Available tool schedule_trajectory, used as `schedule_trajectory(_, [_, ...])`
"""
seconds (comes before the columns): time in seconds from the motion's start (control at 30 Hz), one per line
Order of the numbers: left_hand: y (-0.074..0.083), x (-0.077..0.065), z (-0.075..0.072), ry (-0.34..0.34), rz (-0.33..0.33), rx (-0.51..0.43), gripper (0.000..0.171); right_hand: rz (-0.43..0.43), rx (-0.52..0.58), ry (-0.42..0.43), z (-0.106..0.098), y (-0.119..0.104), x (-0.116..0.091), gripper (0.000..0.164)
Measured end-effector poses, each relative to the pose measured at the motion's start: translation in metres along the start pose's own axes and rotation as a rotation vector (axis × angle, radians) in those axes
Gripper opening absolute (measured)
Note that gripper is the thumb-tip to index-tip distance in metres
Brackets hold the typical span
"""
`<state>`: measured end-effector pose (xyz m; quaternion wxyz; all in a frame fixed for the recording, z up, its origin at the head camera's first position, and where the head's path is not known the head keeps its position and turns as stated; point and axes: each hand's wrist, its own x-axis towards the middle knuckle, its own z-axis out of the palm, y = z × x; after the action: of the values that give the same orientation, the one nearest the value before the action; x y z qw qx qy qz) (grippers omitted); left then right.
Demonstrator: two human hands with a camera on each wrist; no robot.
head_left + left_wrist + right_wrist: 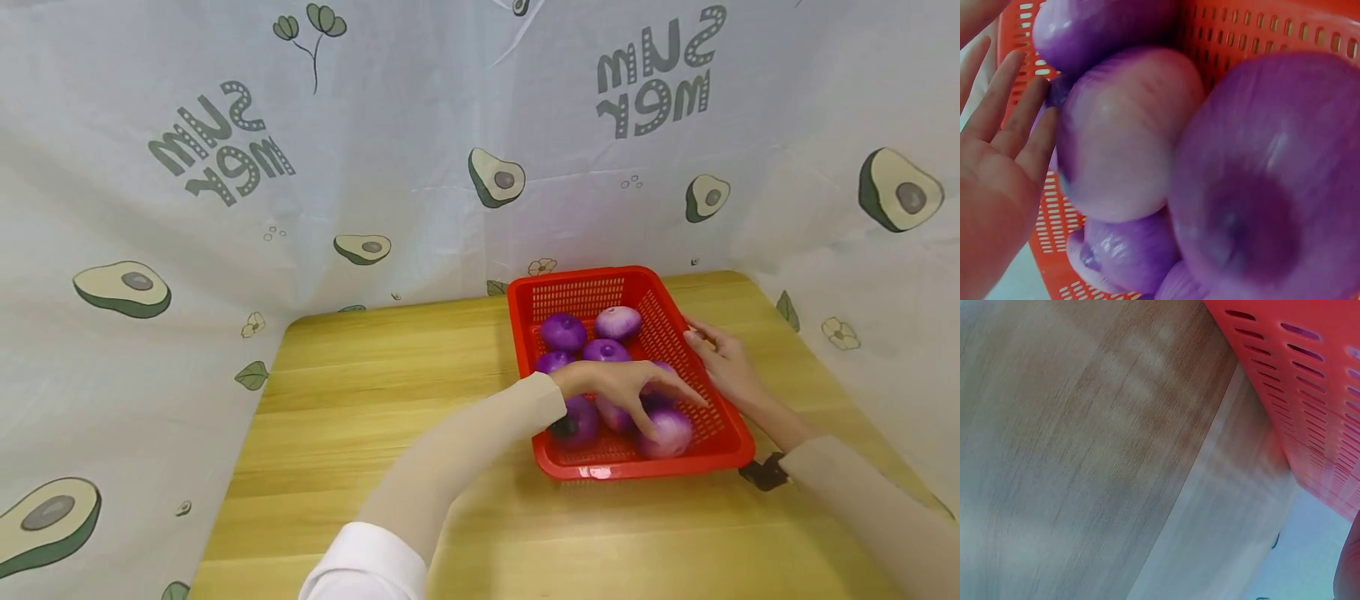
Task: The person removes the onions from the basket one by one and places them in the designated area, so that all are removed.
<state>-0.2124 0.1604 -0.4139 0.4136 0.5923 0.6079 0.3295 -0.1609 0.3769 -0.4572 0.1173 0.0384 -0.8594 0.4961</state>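
Observation:
A red plastic basket [645,468] with slotted walls holds several purple onions [563,332]. My left hand [622,387] reaches over its near half, thumb and fingers spread above a pale-sided onion [667,433]. In the left wrist view the straight fingers [1029,119] lie beside a pale onion [1129,137], with a large dark onion [1266,181] close to the camera. At the basket's right rim, my right hand [723,367] grips the edge. Only a bit of that hand shows in the right wrist view, next to the basket's outer wall [1310,381].
The basket stands on a wood-grain table [360,400], toward its right side. Behind the table hangs a pale curtain [420,100] printed with avocados and lettering, which also lines both sides. A small black device [765,473] sits at the right wrist.

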Motion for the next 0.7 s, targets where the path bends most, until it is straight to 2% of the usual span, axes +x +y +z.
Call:
schedule_trajectory(0.17, [-0.003,0.007,0.001,-0.038,-0.045,-0.003,0.072,0.018,-0.002,-0.004,-0.002,-0.002,0.001,0.046])
schedule_trajectory(0.37, [-0.008,0.013,0.001,-0.053,-0.045,0.024,0.070,0.012,-0.027,0.003,-0.002,-0.003,0.001,0.045])
schedule_trajectory(0.53, [-0.009,0.018,0.002,-0.085,-0.072,0.099,0.070,0.014,-0.029,-0.005,-0.002,-0.004,0.001,0.046])
schedule_trajectory(0.7, [-0.008,0.023,0.002,-0.100,-0.128,0.183,0.071,0.007,-0.025,0.004,-0.001,-0.002,0.001,0.045])
